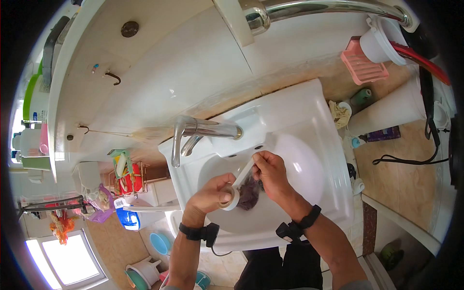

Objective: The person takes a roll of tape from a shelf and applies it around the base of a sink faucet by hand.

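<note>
My left hand (210, 194) is closed around a roll of white tape (233, 200) above the sink. A short strip (243, 174) runs from the roll up to my right hand (270, 173), where thumb and fingertips pinch its free end. Both hands are over the basin of the white washbasin (309, 193). Beneath them in the basin lies a dark purplish, fuzzy bundle (248, 195), partly hidden by the hands and tape; I cannot tell what it is. The chrome faucet (208, 128) stands just beyond my left hand.
A pink soap dish (362, 62) and a white cup (382, 44) are mounted at the far right. Beside the basin's right edge sit a green bottle (360, 96) and a yellowish cloth (339, 115). Left of the basin are a wire rack (138, 181) and a blue-and-white container (127, 217).
</note>
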Available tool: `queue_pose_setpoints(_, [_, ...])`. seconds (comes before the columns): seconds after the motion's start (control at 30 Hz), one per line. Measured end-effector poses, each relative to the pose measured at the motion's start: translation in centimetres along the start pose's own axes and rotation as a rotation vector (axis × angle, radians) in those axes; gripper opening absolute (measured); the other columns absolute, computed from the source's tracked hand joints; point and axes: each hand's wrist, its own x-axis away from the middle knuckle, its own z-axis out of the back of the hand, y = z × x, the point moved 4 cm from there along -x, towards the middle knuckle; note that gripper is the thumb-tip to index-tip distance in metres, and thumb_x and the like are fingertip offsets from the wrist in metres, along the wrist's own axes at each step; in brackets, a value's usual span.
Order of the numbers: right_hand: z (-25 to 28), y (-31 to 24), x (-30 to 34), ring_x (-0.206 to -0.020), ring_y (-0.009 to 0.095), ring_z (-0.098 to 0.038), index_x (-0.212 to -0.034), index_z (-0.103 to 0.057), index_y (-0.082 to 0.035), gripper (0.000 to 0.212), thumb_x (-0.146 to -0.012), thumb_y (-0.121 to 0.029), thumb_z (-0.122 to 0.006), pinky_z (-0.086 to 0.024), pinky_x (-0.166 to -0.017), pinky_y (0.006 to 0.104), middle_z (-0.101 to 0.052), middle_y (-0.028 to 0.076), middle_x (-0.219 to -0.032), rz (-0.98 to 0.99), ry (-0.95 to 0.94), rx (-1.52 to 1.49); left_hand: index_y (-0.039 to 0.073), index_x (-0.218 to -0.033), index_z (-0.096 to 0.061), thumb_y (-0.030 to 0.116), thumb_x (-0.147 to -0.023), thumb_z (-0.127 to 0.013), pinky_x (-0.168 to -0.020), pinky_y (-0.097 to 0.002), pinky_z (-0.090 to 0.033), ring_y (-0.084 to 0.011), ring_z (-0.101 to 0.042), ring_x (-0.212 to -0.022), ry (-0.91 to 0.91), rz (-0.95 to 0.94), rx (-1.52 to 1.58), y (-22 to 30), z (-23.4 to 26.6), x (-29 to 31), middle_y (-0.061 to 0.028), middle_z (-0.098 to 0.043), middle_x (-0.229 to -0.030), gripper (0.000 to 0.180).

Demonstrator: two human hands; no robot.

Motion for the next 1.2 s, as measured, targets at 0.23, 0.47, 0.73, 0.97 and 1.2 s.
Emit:
queue_pose_setpoints(0.23, [0.6, -1.9, -0.3, -0.059, 0.010, -0.050, -0.091, -0.063, -0.002, 0.022, -0.101, -0.021, -0.062, -0.044, -0.055, 0.0245, -0.057, 0.001, -0.073, 0.115, 0.067, 0.104, -0.001, -0.123, -0.060, 0.006, -0.094, -0.067, -0.070, -0.0246, -0.045, -0.0118, -0.059, -0.080, 0.244, -0.067, 0.173, -0.1, 0.0, 0.5, -0.0027, -0.064, -0.089, 0.030])
queue_pose_setpoints(0.47, [1.0, -0.8, -0.9, -0.060, 0.009, -0.050, -0.091, -0.063, -0.002, 0.021, -0.100, -0.022, -0.063, -0.044, -0.056, 0.0241, -0.057, 0.001, -0.073, 0.057, 0.114, 0.038, -0.004, -0.136, -0.056, 0.002, -0.096, -0.059, -0.080, -0.0280, -0.051, -0.0160, -0.064, -0.092, 0.005, -0.008, -0.015, 0.1, 0.0, 0.7, -0.0133, -0.070, -0.109, 0.041])
queue_pose_setpoints(0.73, [-0.2, -2.2, -1.7, -0.065, 0.008, -0.053, -0.097, -0.066, 0.001, 0.020, -0.099, -0.018, -0.063, -0.046, -0.057, 0.0246, -0.060, 0.001, -0.076, 0.087, 0.023, 0.198, -0.002, -0.137, -0.054, 0.005, -0.093, -0.060, -0.082, -0.0312, -0.052, -0.0190, -0.066, -0.090, 0.073, -0.078, 0.012, 1.2, -0.8, 0.7, -0.0128, -0.069, -0.110, 0.045])
queue_pose_setpoints(0.97, [-1.4, -1.7, -3.1, -0.062, 0.008, -0.054, -0.096, -0.066, 0.003, 0.018, -0.098, -0.015, -0.063, -0.045, -0.054, 0.0238, -0.062, 0.002, -0.079, 0.060, -0.046, 0.237, 0.000, -0.132, -0.057, 0.040, -0.097, -0.052, -0.062, -0.0303, -0.042, -0.0182, -0.052, -0.065, 0.228, -0.114, 0.333, 0.3, 1.4, -0.9, -0.0077, -0.060, -0.077, 0.054])
queue_pose_setpoints(1.2, [-2.5, -1.2, -5.3, -0.062, 0.007, -0.055, -0.095, -0.067, 0.003, 0.020, -0.096, -0.016, -0.064, -0.043, -0.051, 0.0240, -0.062, 0.002, -0.074, 0.129, -0.099, 0.377, 0.000, -0.133, -0.060, 0.025, -0.098, -0.062, -0.058, -0.0282, -0.040, -0.0153, -0.051, -0.059, 0.411, -0.066, -0.020, 0.9, 2.7, -1.6, -0.0024, -0.056, -0.067, 0.043])
